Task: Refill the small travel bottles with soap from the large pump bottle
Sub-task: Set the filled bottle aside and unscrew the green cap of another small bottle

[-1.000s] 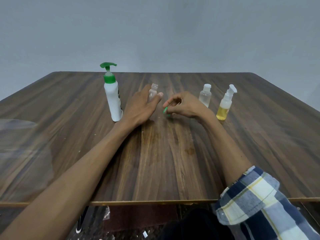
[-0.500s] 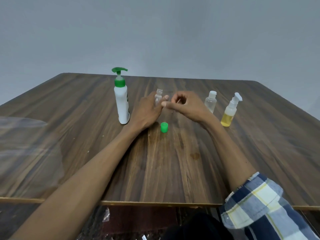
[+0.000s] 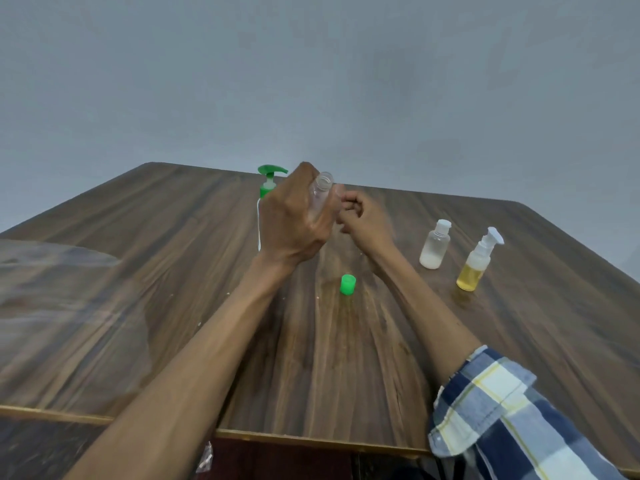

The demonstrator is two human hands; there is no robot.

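Fingers [image 3: 313, 216] of the left hand [image 3: 291, 220] are curled round a clear travel bottle [image 3: 320, 192], uncapped and raised off the desk [image 3: 173, 271], its long axis tilted with the open mouth up and away. Just behind this hand the large pump bottle [image 3: 266, 188] is seen, its green nozzle turned toward the mouth, so the left hand is nearer it. Beside the clear bottle the right hand [image 3: 360, 223] is loosely curled; whether anything is held cannot be told. Nearer than the bottle, a green cap [image 3: 347, 284] lies on the desk.
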